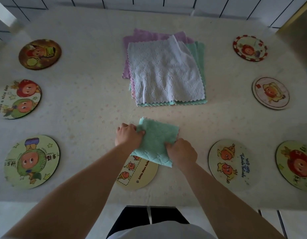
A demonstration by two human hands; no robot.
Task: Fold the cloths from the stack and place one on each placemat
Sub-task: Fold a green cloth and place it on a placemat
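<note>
I see both forearms reaching forward from the near table edge, converging on one green cloth (154, 144). My left hand (128, 136) sits knuckles up, fingers curled and pinching the cloth's far left corner, where the fabric bunches against the fingertips. My right hand (182, 152) is also knuckles up, fingers curled down and clamped on the cloth's near right edge; the fingertips themselves are hidden under the hand, so I cannot tell exactly how they press.

The green cloth stretches diagonally between the two grips, folded into a small, roughly square packet with a diamond-textured weave and a scalloped edge. Its near corner, just below my right fingers, overlaps the rim of the yellow placemat (140, 176), which lies beneath my wrists.

Beyond my left fingers, well apart, lies the stack (166, 71): a white cloth on top with one corner turned over, green and purple layers showing at the edges. Other round cartoon placemats ring the table (80, 109) on both sides of my hands, none of them with a cloth on it.
</note>
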